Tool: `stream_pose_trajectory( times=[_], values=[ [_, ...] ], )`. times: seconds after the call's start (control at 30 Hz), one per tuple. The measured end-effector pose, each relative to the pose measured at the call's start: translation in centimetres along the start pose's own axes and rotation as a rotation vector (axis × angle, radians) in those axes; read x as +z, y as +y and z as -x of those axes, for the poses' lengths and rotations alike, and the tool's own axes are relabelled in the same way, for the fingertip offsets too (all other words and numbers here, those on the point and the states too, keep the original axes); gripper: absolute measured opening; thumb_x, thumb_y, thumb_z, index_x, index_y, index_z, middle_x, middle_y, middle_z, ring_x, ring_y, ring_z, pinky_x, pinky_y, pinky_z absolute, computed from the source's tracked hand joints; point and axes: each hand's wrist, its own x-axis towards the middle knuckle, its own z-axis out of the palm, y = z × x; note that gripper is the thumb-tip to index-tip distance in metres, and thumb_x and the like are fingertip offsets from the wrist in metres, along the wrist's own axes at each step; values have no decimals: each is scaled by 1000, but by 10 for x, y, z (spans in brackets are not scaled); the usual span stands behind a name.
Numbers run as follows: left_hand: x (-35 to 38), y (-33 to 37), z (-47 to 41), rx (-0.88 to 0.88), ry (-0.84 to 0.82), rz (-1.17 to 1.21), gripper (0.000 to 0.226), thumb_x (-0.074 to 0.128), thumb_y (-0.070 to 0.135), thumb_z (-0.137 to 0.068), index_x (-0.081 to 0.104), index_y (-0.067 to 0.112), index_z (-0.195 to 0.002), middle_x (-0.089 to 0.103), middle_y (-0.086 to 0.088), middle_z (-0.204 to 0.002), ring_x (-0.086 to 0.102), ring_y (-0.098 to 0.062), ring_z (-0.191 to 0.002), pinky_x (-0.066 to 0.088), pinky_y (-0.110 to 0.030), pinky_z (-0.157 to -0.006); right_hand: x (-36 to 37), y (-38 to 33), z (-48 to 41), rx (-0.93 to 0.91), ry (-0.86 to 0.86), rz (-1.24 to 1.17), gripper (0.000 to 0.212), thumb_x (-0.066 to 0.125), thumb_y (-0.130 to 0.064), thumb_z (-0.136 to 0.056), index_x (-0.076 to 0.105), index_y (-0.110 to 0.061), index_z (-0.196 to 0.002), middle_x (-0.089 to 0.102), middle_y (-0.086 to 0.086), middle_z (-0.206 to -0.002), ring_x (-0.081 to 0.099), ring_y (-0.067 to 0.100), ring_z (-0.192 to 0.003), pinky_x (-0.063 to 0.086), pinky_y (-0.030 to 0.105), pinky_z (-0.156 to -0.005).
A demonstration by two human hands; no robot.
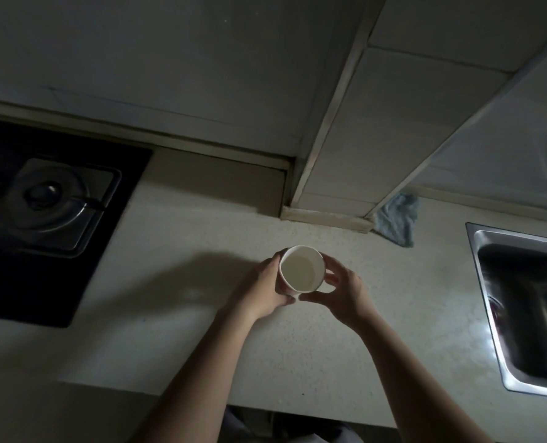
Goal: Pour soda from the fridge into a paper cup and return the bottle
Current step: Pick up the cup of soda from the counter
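A white paper cup (300, 267) stands upright on the pale speckled counter (201, 346), near its middle. I look down into it and see only its white bottom. My left hand (262, 290) curls round the cup's left side. My right hand (339, 290) curls round its right side, thumb and fingers on the wall. No bottle and no fridge are in view.
A black gas hob with a burner (47, 199) sits at the left. A steel sink (527, 302) is set into the counter at the right. A blue-grey cloth (396, 220) lies by a tiled wall column (339, 155) at the back.
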Motion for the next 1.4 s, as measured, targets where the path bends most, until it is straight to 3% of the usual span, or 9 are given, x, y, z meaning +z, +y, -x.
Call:
stream_pose_trajectory(
  times=[0.23, 0.37, 0.67, 0.77, 0.9, 1.0, 1.13, 1.27, 1.4],
  values=[
    [4, -2, -4, -3, 28, 4, 86, 89, 23, -68, 41, 29, -139, 55, 5, -132, 53, -16, -120, 49, -38, -98, 3, 5, -1, -59, -11, -54, 80, 85, -35, -68, 47, -15, -136, 59, -7, -128, 61, 4, -112, 57, 31, -88],
    [4, 1, -5, 19, 53, 34, 82, 90, 32, -65, 46, 30, -135, 59, 6, -128, 57, -14, -114, 52, -37, -94, 6, 7, 0, -53, -17, -99, 88, 80, -53, -67, 44, -19, -139, 58, -6, -129, 63, 11, -112, 58, 36, -86],
    [-61, 37, -6, 128, 92, 45, 88, 91, 28, -65, 45, 25, -140, 62, 3, -129, 55, -6, -105, 41, -21, -84, -20, -51, -25, -103, 12, -192, 79, 83, -30, -71, 45, -16, -139, 59, 2, -127, 63, 17, -110, 58, 44, -86],
    [-95, 43, -6, 163, 113, 24, 90, 91, 29, -66, 43, 22, -141, 60, 2, -130, 51, -4, -102, 38, -17, -79, -22, -84, -38, -123, 1, -270, 73, 82, -19, -74, 46, -17, -138, 60, 2, -128, 64, 17, -110, 58, 41, -87],
    [-136, 33, -5, 161, 153, 54, 90, 91, 27, -65, 43, 20, -140, 58, 7, -120, 54, -8, -103, 40, -16, -77, -10, -122, -64, -152, -70, -276, 74, 83, -22, -75, 46, -20, -139, 60, 0, -127, 64, 13, -110, 58, 35, -85],
    [-160, 13, -2, 142, 201, 99, 90, 93, 26, -61, 45, 20, -137, 59, 8, -119, 59, -13, -105, 50, -27, -86, 12, -144, -84, -161, -94, -267, 82, 88, -33, -66, 49, -19, -138, 62, 0, -126, 62, 15, -115, 55, 43, -92],
    [-182, -29, 2, 83, 268, 133, 88, 93, 26, -59, 46, 22, -134, 61, 7, -119, 60, -14, -106, 52, -36, -94, 54, -157, -108, -152, -126, -261, 81, 89, -17, -66, 50, -15, -137, 65, -4, -120, 63, 5, -108, 55, 27, -85],
    [-196, -70, 3, 15, 295, 148, 91, 93, 27, -59, 46, 26, -136, 60, 9, -122, 57, -14, -109, 51, -36, -93, 95, -161, -127, -145, -223, -200, 79, 88, -24, -68, 49, -26, -137, 62, -4, -125, 61, 13, -114, 56, 42, -91],
    [-199, -104, 3, -49, 320, 189, 91, 94, 24, -59, 46, 26, -136, 59, 11, -118, 58, -13, -109, 52, -32, -90, 129, -168, -135, -121, -265, -198, 77, 86, -16, -71, 49, -22, -137, 57, -3, -127, 57, 10, -113, 54, 29, -91]
  ],
)
